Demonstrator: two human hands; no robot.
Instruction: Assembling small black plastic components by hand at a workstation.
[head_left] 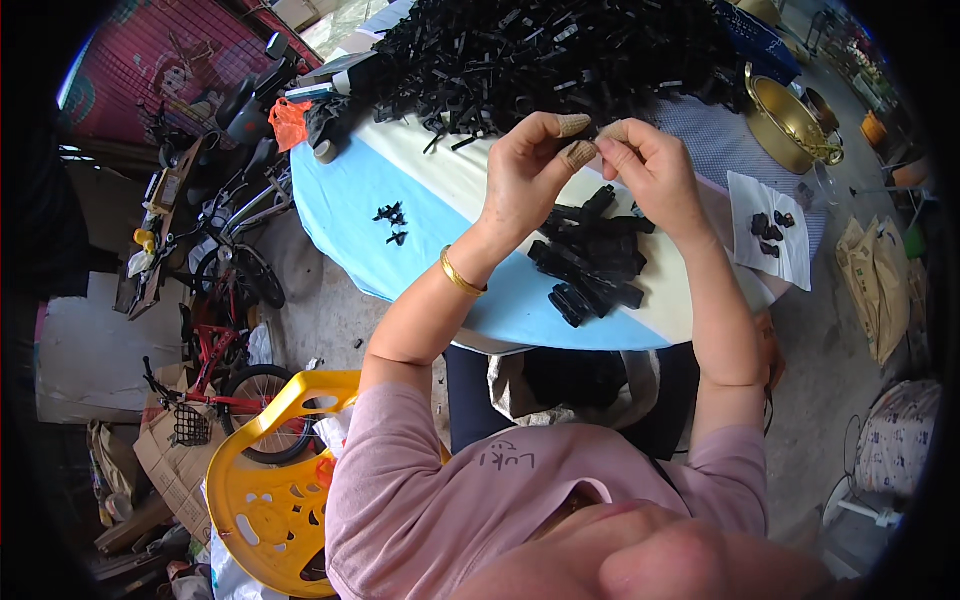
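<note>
My left hand [535, 178] and my right hand [652, 172] meet above the table, fingertips almost touching in a pinch. Whatever they hold is tiny and lost against the dark heap behind. Beige coverings wrap the left thumb and forefinger and a right fingertip. Below the hands lies a loose group of black plastic parts [590, 255], long and blocky. A huge pile of similar black pieces [540, 60] fills the far side of the table. Several small black bits [392, 222] sit to the left on the blue cloth.
The rounded table [350, 215] has a striped cloth. At its right edge, a white paper [748, 200] bears several dark pieces, near a gold-coloured pot [785, 125]. An open sack [510, 395] hangs at the near edge. A yellow chair [235, 500] and bicycles [215, 375] stand left.
</note>
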